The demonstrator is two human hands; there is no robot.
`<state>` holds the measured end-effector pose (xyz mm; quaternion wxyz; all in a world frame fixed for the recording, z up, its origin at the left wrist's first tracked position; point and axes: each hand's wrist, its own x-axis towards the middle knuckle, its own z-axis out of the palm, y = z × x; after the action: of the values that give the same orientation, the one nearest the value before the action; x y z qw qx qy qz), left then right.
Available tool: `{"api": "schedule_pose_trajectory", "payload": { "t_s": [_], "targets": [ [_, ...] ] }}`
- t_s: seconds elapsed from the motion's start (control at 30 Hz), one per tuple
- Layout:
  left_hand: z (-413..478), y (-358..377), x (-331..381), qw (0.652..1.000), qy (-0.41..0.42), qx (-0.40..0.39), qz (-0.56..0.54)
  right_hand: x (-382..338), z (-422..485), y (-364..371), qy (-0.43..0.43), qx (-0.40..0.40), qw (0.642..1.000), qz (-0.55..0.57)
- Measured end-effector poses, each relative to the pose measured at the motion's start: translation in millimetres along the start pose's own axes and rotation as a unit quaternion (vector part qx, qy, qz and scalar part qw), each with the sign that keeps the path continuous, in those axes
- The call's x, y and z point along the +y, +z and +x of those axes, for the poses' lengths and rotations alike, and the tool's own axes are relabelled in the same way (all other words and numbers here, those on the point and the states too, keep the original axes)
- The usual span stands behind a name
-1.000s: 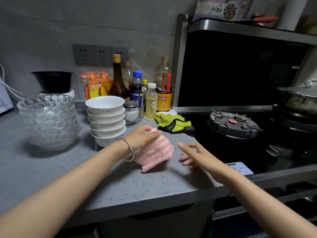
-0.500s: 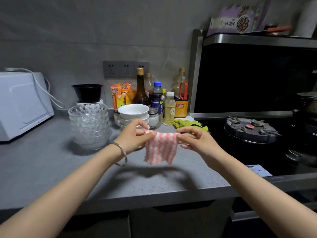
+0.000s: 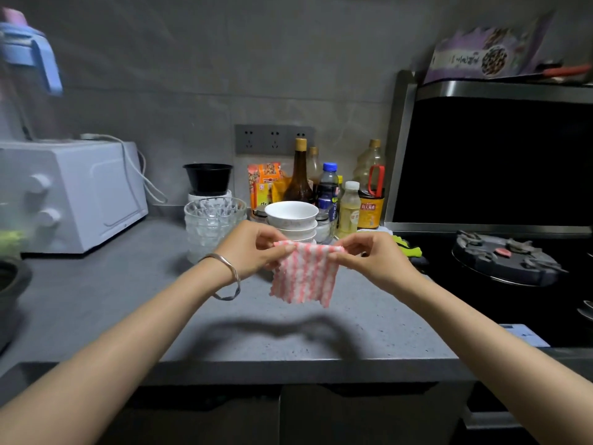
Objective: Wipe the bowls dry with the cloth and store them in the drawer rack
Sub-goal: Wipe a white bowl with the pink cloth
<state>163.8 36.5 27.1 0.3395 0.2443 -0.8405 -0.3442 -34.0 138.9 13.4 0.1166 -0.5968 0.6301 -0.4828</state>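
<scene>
A pink-and-white striped cloth (image 3: 305, 274) hangs spread out above the grey counter (image 3: 128, 303). My left hand (image 3: 253, 248) pinches its upper left corner and my right hand (image 3: 369, 255) pinches its upper right corner. Just behind the cloth stands a stack of white bowls (image 3: 293, 220), partly hidden by my hands. To its left is a stack of clear cut-glass bowls (image 3: 211, 224). No drawer rack is visible.
A white microwave (image 3: 73, 194) sits at the left, a black bowl (image 3: 208, 178) behind the glass stack, and bottles (image 3: 349, 203) by the wall. A black stove with a burner (image 3: 503, 255) fills the right; green-black gloves (image 3: 410, 250) lie at its edge.
The cloth has been lifted off the counter and unfolded; my right hand took its other corner and both hands now hold it stretched. The view has tilted up and left.
</scene>
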Motion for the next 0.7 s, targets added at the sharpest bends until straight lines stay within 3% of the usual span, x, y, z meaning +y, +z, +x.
{"api": "schedule_pose_trajectory", "payload": {
  "t_s": [0.1, 0.23, 0.43, 0.57, 0.7],
  "targets": [
    [-0.8, -7.0, -1.3, 1.0, 0.008, -0.001, 0.027, -3.9, 4.0, 2.6, 0.05, -0.048, 0.995, 0.074],
    [0.0, 0.4, -7.9, 0.995, -0.047, -0.014, -0.081, -9.5, 5.6, 10.4, 0.127, -0.136, 0.954, 0.237],
    [-2.8, 7.6, -16.7, 0.977, -0.094, -0.008, -0.19, -13.0, 3.0, 19.6, 0.165, -0.17, 0.938, 0.254],
    [0.2, 8.5, -13.9, 0.978, -0.067, -0.01, -0.195, -10.3, 0.3, 25.8, 0.225, -0.24, 0.877, 0.351],
    [13.3, 12.5, -9.3, 0.984, -0.065, -0.024, -0.167, -11.8, 1.0, 38.1, 0.248, -0.253, 0.866, 0.354]
  ]
}}
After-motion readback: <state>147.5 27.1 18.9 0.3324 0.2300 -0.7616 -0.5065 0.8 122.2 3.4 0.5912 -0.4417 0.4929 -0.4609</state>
